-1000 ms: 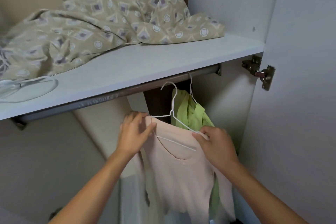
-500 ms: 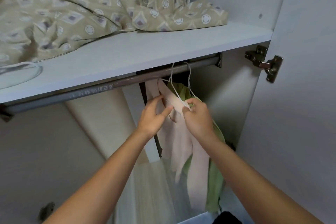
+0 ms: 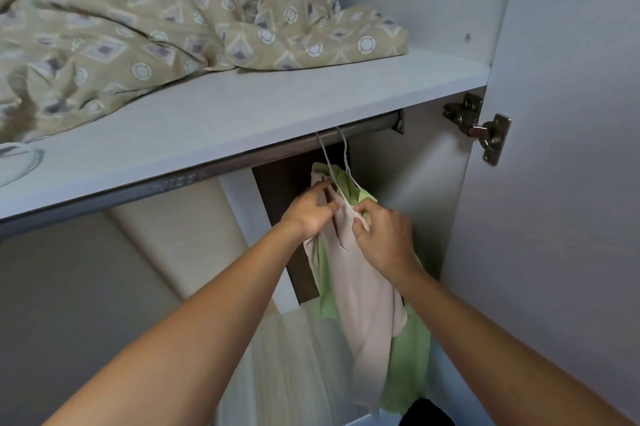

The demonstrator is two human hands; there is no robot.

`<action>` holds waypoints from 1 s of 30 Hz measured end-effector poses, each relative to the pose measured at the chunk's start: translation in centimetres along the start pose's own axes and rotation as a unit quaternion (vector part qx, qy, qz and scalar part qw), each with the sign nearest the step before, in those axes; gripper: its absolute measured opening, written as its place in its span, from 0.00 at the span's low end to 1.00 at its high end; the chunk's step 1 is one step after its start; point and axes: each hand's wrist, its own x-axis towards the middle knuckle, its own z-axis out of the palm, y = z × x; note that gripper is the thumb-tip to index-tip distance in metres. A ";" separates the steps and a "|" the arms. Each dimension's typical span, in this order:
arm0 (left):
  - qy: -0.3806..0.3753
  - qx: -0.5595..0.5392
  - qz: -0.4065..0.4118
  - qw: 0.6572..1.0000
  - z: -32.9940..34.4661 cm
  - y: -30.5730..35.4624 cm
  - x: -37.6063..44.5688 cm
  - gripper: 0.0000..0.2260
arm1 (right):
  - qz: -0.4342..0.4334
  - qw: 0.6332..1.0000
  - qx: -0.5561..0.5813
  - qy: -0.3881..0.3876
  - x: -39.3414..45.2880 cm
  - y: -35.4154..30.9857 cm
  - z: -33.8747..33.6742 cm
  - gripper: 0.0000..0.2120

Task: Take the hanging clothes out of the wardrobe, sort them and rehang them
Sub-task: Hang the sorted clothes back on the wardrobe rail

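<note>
Patterned bedding (image 3: 180,24) overhead — door hinge (image 3: 479,126) beside rail (image 3: 214,171).

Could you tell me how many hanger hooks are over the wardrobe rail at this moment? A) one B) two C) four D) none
B: two thin white hanger hooks loop over the rail side by side, above the pink top and the green top that both hands are at.
</note>
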 end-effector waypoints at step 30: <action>0.085 0.195 -0.170 0.962 -10.5 -10.1 -31.5 0.28 | -0.089 0.975 0.042 -0.198 -12.6 -17.7 0.4 0.17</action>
